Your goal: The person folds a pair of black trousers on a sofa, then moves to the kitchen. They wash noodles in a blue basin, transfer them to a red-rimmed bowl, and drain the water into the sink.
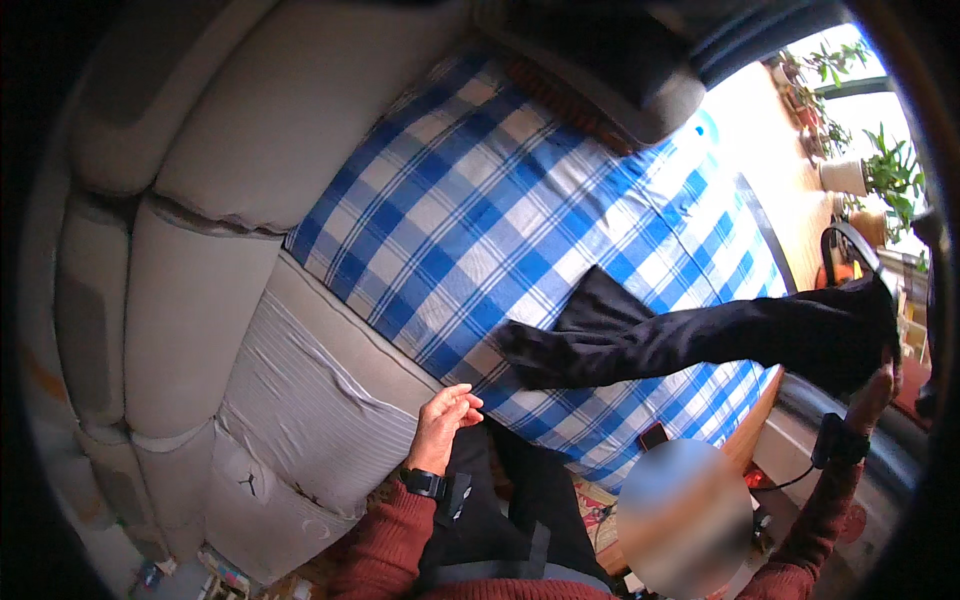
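Note:
Black trousers (700,335) stretch sideways over a blue-and-white checked cloth (480,250), their two leg ends spread toward the left. At the far right my right hand (876,395) is at the other end of the trousers, fingers raised along the fabric and seemingly gripping it; the fingertips are partly hidden. My left hand (445,425) is held above the front edge of the bed or couch, left of the leg ends. Its fingers are apart and loosely bent, with nothing in them. Both wrists wear dark bands, and a cable runs from the right one.
A light sofa (220,130) with cushions lines the left side. Near the checked cloth's right edge lies a phone-like dark object (653,436). Potted plants (845,177) stand by the bright window. A blurred round patch covers the lower right.

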Available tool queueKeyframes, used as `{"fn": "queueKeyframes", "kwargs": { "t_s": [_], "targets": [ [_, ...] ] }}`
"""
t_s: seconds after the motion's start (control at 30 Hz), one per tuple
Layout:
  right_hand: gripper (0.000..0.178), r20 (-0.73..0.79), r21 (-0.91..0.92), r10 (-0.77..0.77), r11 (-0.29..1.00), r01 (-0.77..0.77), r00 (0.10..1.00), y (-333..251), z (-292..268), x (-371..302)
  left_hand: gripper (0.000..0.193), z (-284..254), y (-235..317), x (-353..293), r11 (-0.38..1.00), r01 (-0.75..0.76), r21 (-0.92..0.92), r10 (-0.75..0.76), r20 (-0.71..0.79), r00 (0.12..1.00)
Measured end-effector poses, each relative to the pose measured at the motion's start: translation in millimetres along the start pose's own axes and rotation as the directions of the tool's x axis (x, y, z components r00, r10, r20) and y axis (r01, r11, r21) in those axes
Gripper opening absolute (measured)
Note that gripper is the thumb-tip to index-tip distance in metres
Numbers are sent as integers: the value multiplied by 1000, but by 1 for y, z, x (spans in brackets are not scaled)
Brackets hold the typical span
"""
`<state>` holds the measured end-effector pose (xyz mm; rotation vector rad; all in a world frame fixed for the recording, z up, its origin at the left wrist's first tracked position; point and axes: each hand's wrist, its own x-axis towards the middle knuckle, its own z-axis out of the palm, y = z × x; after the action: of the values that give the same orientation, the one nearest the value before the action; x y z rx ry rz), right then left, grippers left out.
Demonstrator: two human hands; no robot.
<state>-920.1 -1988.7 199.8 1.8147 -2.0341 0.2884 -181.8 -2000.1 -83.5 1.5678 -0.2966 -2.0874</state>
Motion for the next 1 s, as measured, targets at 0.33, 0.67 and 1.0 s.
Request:
{"fn": "queueKeyframes", "kwargs": {
  "t_s": [0.33, 0.67, 1.0],
  "targets": [
    [45, 117, 582, -171, 810, 72, 978, -379, 70, -45, 61, 12, -17, 52, 987, -123, -108, 141, 189, 972],
    [58, 663, 719, -443, 602, -348, 604, -472, 169, -259, 78, -88, -11, 98, 985, -173, -20, 164, -231, 959],
    [48, 708, 209, 411, 656, -726, 575, -263, 358, -309, 55, -42, 17, 146, 812, -335, 478, 408, -55, 911]
  ]
}}
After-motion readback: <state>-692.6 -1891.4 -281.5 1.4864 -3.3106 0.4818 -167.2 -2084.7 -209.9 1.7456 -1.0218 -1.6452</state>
